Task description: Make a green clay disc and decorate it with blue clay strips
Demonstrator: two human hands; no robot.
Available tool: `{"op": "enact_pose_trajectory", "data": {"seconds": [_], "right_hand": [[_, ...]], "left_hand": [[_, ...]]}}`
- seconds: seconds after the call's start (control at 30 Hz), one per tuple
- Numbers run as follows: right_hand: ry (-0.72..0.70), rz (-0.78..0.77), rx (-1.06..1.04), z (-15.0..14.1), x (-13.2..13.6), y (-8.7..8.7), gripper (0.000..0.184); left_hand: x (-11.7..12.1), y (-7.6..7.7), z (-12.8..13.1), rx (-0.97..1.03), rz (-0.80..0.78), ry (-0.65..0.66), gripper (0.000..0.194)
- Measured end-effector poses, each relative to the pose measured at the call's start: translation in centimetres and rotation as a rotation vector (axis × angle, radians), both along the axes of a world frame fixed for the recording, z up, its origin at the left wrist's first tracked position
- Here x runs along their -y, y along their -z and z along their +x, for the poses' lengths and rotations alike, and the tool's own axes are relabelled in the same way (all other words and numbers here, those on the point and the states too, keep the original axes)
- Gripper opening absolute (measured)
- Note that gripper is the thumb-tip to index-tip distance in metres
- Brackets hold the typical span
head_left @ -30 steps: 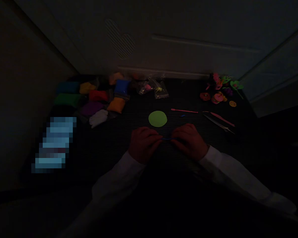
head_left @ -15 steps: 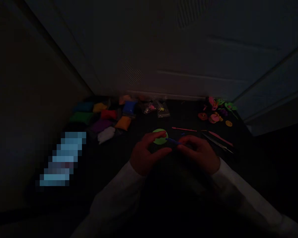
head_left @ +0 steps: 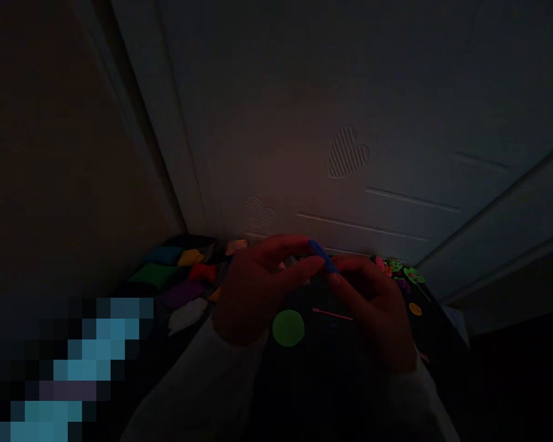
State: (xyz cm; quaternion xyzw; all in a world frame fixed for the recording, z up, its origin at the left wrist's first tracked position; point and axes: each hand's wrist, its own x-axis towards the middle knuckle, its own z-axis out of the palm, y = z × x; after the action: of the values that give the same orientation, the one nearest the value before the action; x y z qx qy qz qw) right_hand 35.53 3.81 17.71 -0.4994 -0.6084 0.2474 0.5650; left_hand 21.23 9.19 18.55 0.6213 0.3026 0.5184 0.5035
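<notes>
Blue piece: up off the desk [head_left: 299, 298], slanting between both hands, the blue piece [head_left: 323, 256] pinched at either end!
Left hand: the left hand [head_left: 253, 288] has fingertips narrowed on the upper part, index at the tip, thumb alongside.
Right hand: the right hand [head_left: 373, 301] grips the lower end, fingers close together.
Packs: over on the left, a colourful huddle, teal pack [head_left: 163, 254], green pack [head_left: 152, 275], yellow pack [head_left: 192, 256], red pack [head_left: 203, 272], purple pack [head_left: 184, 294] and white pack [head_left: 187, 315], each filled with one colour; the wrappings are mostly lost in the gloom.
Orange pack: just a corner of the orange pack [head_left: 215, 295] peeks past the left hand.
Green disc: flat on the desk below the hands, the green disc [head_left: 288, 328], with a pink stick [head_left: 332, 314] to its right.
Flowers: far right, bright flowers [head_left: 412, 274], a yellow disc [head_left: 415, 309] nearby.
</notes>
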Motion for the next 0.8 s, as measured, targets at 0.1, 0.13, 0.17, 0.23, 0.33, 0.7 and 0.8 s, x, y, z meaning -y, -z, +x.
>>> {"op": "enact_pose_trajectory", "data": {"seconds": [0.1, 0.13, 0.17, 0.23, 0.33, 0.7, 0.8], "right_hand": [[0.043, 0.015, 0.224, 0.5, -0.1, -0.1, 0.009], [0.056, 0.030, 0.324, 0.8, 0.0, -0.2, 0.010], [0.066, 0.047, 0.429, 1.2, 0.0, -0.4, 0.011], [0.082, 0.087, 0.612, 1.9, 0.1, -0.7, 0.013], [0.097, 0.111, 0.755, 2.7, 0.3, -1.1, 0.015], [0.144, 0.158, 0.807, 3.0, 1.2, -1.6, 0.018], [0.185, 0.183, 0.783, 3.1, 1.3, -1.5, 0.020]], "left_hand": [[-1.3, -0.3, -1.7, -0.279, 0.243, -0.013, 0.031], [-1.7, -0.3, -2.1, -0.343, 0.338, -0.003, 0.032], [-2.1, -0.3, -2.5, -0.394, 0.424, 0.005, 0.032], [-2.8, -0.2, -2.8, -0.471, 0.559, 0.001, 0.033], [-3.1, -0.1, -2.7, -0.533, 0.674, -0.007, 0.030], [-2.0, -0.1, -1.7, -0.528, 0.855, -0.013, 0.013], [-1.8, -0.2, -1.5, -0.513, 0.844, -0.013, 0.010]]}}
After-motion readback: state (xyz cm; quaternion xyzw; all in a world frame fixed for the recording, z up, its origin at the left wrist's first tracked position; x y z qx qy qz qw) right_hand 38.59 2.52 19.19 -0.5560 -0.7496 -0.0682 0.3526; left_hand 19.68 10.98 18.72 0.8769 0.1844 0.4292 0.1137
